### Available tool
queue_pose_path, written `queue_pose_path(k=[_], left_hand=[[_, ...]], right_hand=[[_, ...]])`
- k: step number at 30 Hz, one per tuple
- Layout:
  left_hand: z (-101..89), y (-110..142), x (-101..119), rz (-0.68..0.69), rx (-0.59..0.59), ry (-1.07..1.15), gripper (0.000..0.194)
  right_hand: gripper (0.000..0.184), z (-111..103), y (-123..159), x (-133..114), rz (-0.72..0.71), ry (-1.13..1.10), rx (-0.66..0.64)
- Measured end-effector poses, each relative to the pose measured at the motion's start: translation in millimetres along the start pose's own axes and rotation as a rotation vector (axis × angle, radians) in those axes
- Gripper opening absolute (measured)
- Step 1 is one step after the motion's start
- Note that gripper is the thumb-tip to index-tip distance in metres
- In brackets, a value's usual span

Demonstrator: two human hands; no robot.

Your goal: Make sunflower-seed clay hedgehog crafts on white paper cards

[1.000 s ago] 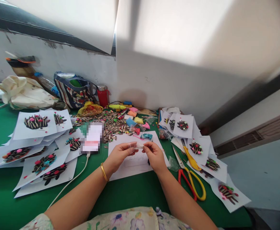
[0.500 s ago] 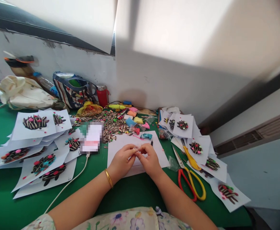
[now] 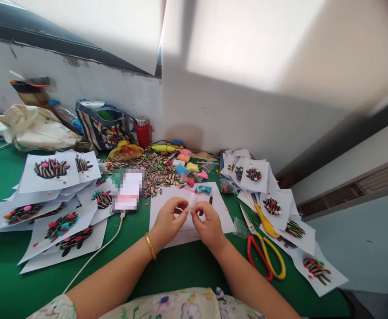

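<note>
My left hand (image 3: 169, 219) and my right hand (image 3: 208, 223) meet over a white sheet of paper (image 3: 223, 217) on the green table (image 3: 180, 266). Both pinch a small crumpled piece of clear plastic wrap (image 3: 191, 203) between fingertips. A gold bangle (image 3: 150, 246) sits on my left wrist. A black pen tip (image 3: 210, 199) lies on the sheet just beyond my right hand. Small lumps of coloured clay (image 3: 189, 170) and a pile of striped sunflower seeds (image 3: 157, 173) lie behind the sheet.
Paper sheets with seed-and-clay hedgehogs (image 3: 52, 170) fan out at left and at right (image 3: 273, 206). Red and yellow scissors (image 3: 263, 252) lie right of my hands. A phone (image 3: 127, 190) with a white cable, a striped bag (image 3: 102, 126) and a red flask (image 3: 143, 132) stand near the wall.
My hands first held the plastic wrap stretched apart, then came together low on the paper, and now lift slightly with the wrap bunched between the fingertips.
</note>
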State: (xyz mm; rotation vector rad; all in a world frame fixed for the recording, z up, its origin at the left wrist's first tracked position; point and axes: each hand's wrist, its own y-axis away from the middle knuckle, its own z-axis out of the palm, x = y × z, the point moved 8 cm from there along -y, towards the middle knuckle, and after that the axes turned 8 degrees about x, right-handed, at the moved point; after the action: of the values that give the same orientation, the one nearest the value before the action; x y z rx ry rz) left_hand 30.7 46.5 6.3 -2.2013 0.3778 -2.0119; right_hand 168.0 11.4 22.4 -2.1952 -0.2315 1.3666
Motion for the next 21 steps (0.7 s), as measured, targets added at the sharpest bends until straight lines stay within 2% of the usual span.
queue_pose_path(k=[2, 4, 8, 12, 16, 21], left_hand=[[1.7, -2.8, -1.0, -0.030, -0.027, 0.034, 0.009], [5.2, -3.7, -3.6, -0.088, -0.070, 0.130, 0.010], [18.9, 2.6, -13.8, -0.296, -0.189, 0.376, 0.014], [26.6, 7.5, -15.8, -0.379, -0.253, 0.466, 0.016], [24.5, 6.5, -17.7, -0.403, -0.199, 0.462, 0.019], [19.5, 3.6, -21.1, -0.419, -0.095, 0.485, 0.018]], right_hand=[[0.009, 1.3, 0.4, -0.8, -0.016, 0.006, 0.001], [0.010, -1.1, -0.7, 1.5, -0.013, 0.026, 0.027], [0.012, -9.4, -3.4, 9.7, 0.031, 0.083, 0.085], [0.007, -7.0, -1.8, 15.4, 0.107, 0.037, 0.053], [0.003, 0.3, 2.1, 18.9, 0.206, -0.062, 0.039], [0.007, 8.3, 2.7, 21.2, 0.301, -0.230, -0.002]])
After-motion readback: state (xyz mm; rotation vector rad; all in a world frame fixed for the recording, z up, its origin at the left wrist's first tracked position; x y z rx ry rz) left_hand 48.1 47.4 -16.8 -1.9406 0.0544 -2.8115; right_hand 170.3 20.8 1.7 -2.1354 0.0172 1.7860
